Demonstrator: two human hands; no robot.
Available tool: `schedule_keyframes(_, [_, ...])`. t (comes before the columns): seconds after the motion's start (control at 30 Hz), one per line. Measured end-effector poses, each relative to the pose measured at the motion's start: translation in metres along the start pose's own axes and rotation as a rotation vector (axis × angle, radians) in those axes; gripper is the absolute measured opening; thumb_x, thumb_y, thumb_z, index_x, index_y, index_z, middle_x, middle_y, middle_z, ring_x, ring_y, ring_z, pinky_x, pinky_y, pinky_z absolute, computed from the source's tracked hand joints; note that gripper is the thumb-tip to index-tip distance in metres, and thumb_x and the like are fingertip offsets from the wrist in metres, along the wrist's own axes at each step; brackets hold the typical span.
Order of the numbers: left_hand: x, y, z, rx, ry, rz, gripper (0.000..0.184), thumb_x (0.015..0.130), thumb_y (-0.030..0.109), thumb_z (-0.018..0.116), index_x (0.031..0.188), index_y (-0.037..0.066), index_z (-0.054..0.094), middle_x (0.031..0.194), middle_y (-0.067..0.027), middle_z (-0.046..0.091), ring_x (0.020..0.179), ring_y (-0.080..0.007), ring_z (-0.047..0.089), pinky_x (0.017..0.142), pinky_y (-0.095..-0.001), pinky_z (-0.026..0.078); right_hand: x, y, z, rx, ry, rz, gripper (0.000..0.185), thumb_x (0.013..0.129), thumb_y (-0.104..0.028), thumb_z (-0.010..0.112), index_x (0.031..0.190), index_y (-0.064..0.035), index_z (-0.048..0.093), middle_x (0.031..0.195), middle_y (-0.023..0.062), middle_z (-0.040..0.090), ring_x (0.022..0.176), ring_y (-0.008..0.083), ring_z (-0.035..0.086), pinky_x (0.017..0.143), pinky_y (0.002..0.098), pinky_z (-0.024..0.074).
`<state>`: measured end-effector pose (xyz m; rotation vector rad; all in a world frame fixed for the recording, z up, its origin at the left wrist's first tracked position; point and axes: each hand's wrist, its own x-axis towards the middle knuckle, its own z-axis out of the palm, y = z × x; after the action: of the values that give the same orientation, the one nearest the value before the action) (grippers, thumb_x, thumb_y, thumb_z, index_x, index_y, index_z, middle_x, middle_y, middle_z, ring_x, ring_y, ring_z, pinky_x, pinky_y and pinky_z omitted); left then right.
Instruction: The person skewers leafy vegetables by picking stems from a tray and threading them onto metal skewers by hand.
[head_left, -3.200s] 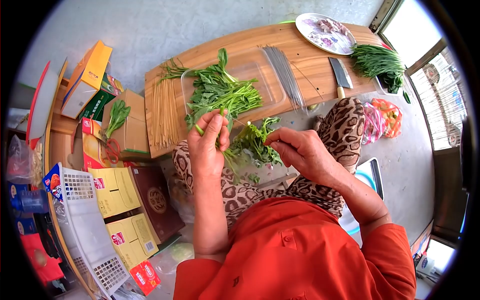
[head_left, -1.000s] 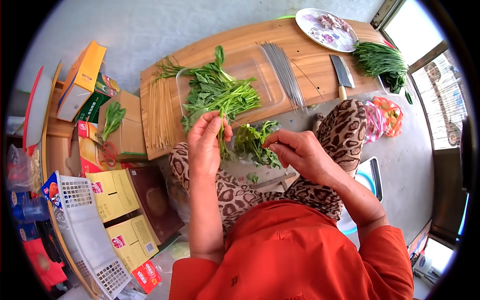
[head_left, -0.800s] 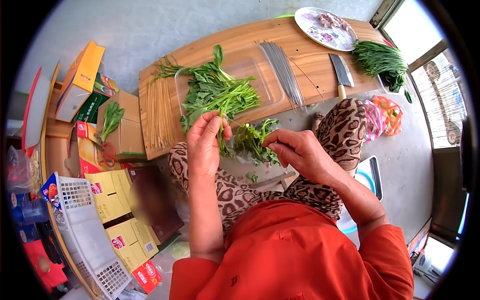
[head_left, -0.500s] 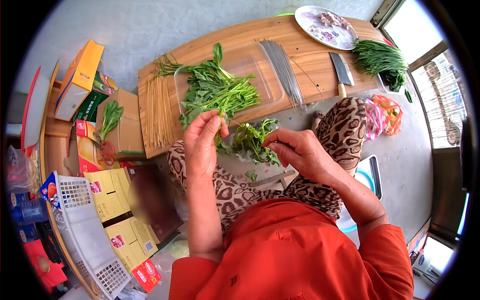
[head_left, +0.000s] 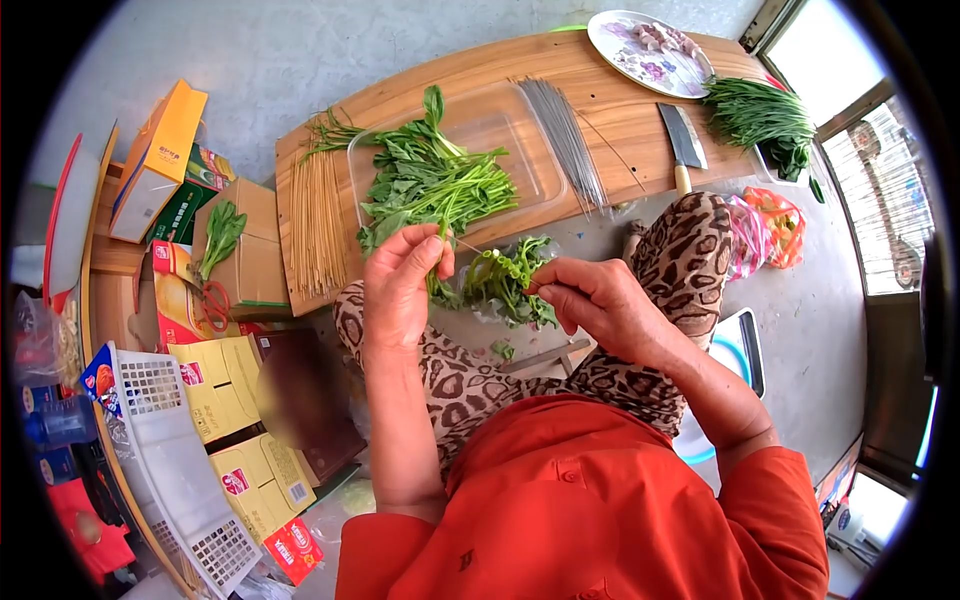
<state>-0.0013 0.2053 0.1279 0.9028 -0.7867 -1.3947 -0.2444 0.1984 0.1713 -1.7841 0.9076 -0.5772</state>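
My left hand (head_left: 402, 285) pinches a green leafy stem (head_left: 443, 232) above my lap. To its right, my right hand (head_left: 600, 300) has its thumb and fingers closed at the end of a thin skewer, mostly hidden by a bunch of folded greens (head_left: 508, 280) threaded on it. The skewer's tip points toward my left hand. Just beyond both hands, a clear plastic tray (head_left: 545, 165) on the wooden table (head_left: 430, 85) holds a heap of loose leafy greens (head_left: 430, 175).
Bamboo skewers (head_left: 316, 225) lie left of the tray, metal skewers (head_left: 565, 140) right of it. Farther right are a cleaver (head_left: 684, 140), a plate with meat (head_left: 625, 60) and long thin greens (head_left: 762, 120). Boxes, scissors (head_left: 216, 306) and a white basket (head_left: 175, 460) stand at left.
My left hand has shifted slightly left and now pinches the stem nearer its top. The skewered greens stay in front of my right hand, which has barely moved.
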Motion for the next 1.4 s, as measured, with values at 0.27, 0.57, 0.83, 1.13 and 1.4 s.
schedule_keyframes(0.27, [-0.003, 0.002, 0.002, 0.066, 0.02, -0.04, 0.017, 0.084, 0.009, 0.068, 0.097, -0.001, 0.063, 0.087, -0.0072, 0.063, 0.072, -0.0144, 0.055, 0.065, -0.0267, 0.043, -0.001, 0.001, 0.001, 0.036, -0.002, 0.004, 0.015, 0.094, -0.011, 0.052, 0.099, -0.0006, 0.061, 0.059, 0.0038, 0.053, 0.053, 0.0099, 0.053, 0.051, 0.0272, 0.0434])
schedule_keyframes(0.57, [0.0, -0.009, 0.028, 0.226, -0.097, -0.027, 0.015, 0.085, 0.005, 0.065, 0.1, 0.001, 0.063, 0.088, -0.0005, 0.062, 0.081, -0.0101, 0.055, 0.077, -0.0246, 0.045, -0.001, 0.008, -0.002, 0.133, 0.022, 0.045, 0.014, 0.091, -0.01, 0.053, 0.097, -0.0006, 0.062, 0.059, 0.0066, 0.054, 0.053, 0.0137, 0.053, 0.053, 0.0295, 0.0447])
schedule_keyframes(0.83, [0.03, -0.049, 0.012, 0.301, -0.134, -0.073, 0.016, 0.089, 0.008, 0.063, 0.103, 0.002, 0.064, 0.1, -0.0025, 0.065, 0.094, -0.0112, 0.061, 0.087, -0.0254, 0.046, -0.015, 0.066, -0.019, 0.231, 0.018, 0.193, 0.018, 0.094, -0.013, 0.052, 0.098, 0.0006, 0.063, 0.058, 0.0013, 0.052, 0.055, 0.0078, 0.051, 0.053, 0.0251, 0.0416])
schedule_keyframes(1.13, [0.139, -0.082, -0.033, 1.262, 0.033, 0.281, 0.021, 0.081, 0.007, 0.064, 0.103, 0.006, 0.065, 0.093, -0.0124, 0.066, 0.084, -0.0215, 0.065, 0.074, -0.0321, 0.049, -0.02, 0.107, -0.026, 0.372, 0.058, 0.259, 0.02, 0.097, -0.015, 0.049, 0.1, 0.0008, 0.06, 0.057, -0.0026, 0.05, 0.05, 0.0035, 0.042, 0.046, 0.0198, 0.0311])
schedule_keyframes(1.4, [0.164, -0.107, -0.044, 1.828, -0.004, 0.179, 0.021, 0.076, 0.009, 0.065, 0.096, 0.01, 0.069, 0.097, -0.0124, 0.063, 0.095, -0.0306, 0.059, 0.08, -0.0429, 0.048, -0.031, 0.111, -0.034, 0.33, 0.157, 0.275, 0.02, 0.094, -0.014, 0.051, 0.098, 0.0014, 0.063, 0.057, 0.0008, 0.053, 0.053, 0.0068, 0.049, 0.05, 0.0248, 0.0391])
